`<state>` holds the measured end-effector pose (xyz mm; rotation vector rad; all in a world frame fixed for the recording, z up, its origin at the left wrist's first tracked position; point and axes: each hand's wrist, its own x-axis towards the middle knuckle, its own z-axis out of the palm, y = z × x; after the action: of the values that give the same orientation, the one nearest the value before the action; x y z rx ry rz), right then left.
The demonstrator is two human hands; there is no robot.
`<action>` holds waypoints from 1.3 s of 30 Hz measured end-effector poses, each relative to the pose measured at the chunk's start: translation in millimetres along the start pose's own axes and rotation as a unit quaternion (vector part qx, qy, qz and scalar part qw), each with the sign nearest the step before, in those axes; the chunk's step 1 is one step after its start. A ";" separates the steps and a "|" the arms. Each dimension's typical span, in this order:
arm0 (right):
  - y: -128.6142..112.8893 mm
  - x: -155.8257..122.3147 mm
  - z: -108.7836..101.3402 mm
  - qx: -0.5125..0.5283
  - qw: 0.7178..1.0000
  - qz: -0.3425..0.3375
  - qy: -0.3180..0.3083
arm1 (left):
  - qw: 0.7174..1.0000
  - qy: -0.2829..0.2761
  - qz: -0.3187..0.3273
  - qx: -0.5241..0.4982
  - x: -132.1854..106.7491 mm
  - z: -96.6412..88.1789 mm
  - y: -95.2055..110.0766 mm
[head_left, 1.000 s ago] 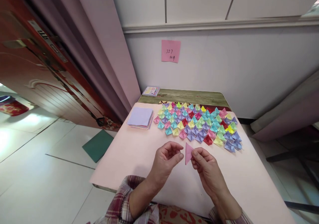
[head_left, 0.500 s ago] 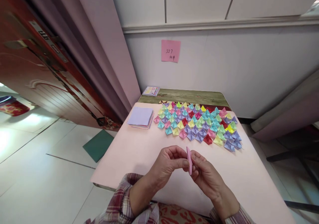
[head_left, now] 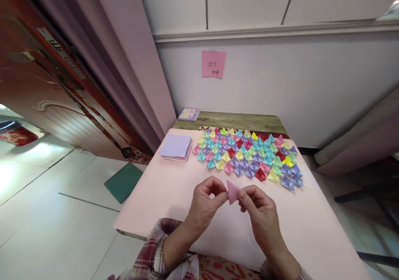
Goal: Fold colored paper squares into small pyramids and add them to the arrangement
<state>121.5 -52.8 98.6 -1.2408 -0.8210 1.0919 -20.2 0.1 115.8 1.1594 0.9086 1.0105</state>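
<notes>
A small pink folded paper triangle [head_left: 232, 192] is held above the pale pink tabletop [head_left: 162, 192], between both hands. My left hand [head_left: 207, 203] pinches its left edge with thumb and forefinger. My right hand [head_left: 258, 211] grips its right side, fingers curled. Beyond the hands lie several finished folded paper pieces [head_left: 249, 157] in many colours, packed in rows. A stack of lilac paper squares [head_left: 175, 146] rests at the table's far left.
A small printed packet [head_left: 188, 114] lies on the wooden table [head_left: 243, 121] behind. A pink note [head_left: 213, 64] is stuck on the white wall. A green sheet [head_left: 123, 182] lies on the tiled floor at left, near a red door.
The pink piece was turned edge-on half a second ago and now faces up flat again. My left hand went from apart to pinching its left edge. Both hands stayed in place.
</notes>
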 end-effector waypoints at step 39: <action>-3.0 1.9 1.2 -0.007 0.997 0.017 -0.073 | 0.988 -0.091 -0.120 -0.047 0.6 -8.5 4.8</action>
<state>121.5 -50.5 101.7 -1.2009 -0.9224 1.2179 -28.8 3.7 119.0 1.0178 0.8240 0.7327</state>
